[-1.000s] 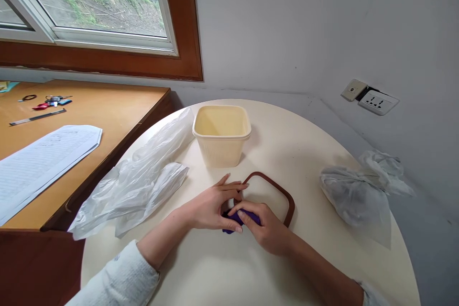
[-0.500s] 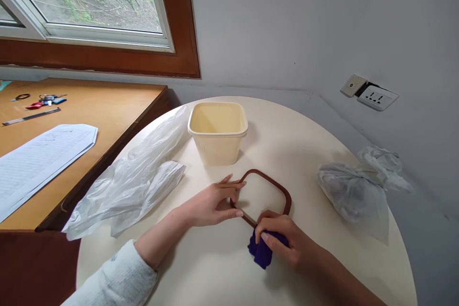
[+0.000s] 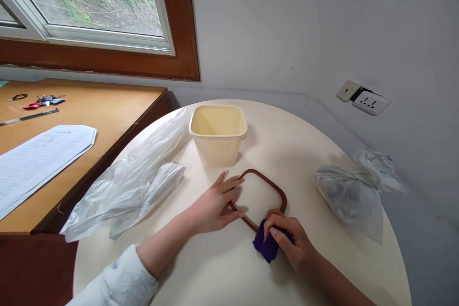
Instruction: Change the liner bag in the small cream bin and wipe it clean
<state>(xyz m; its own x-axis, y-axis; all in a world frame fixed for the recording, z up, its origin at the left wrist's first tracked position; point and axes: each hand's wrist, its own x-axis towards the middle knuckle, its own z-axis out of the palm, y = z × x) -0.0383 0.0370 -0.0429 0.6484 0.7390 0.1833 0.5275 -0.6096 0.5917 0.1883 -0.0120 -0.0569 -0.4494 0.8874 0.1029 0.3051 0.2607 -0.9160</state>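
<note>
Resting spread left hand (image 3: 217,206) on nine o'clock side of brown frame (image 3: 283,200), laid on counter (image 3: 311,138); clamping purple cloth (image 3: 267,249) in right hand (image 3: 294,243) at frame's five o'clock; with hands apart, cream tub (image 3: 218,150) at eleven, tied bag (image 3: 347,193) at three.

Left hand (image 3: 217,205) palm down, fingers extended, thumb spread apart; left forearm (image 3: 165,245) angles in from lower left. Right hand (image 3: 296,241) curled, thumb against bent fingers; right forearm (image 3: 333,277) slants from lower right.
</note>
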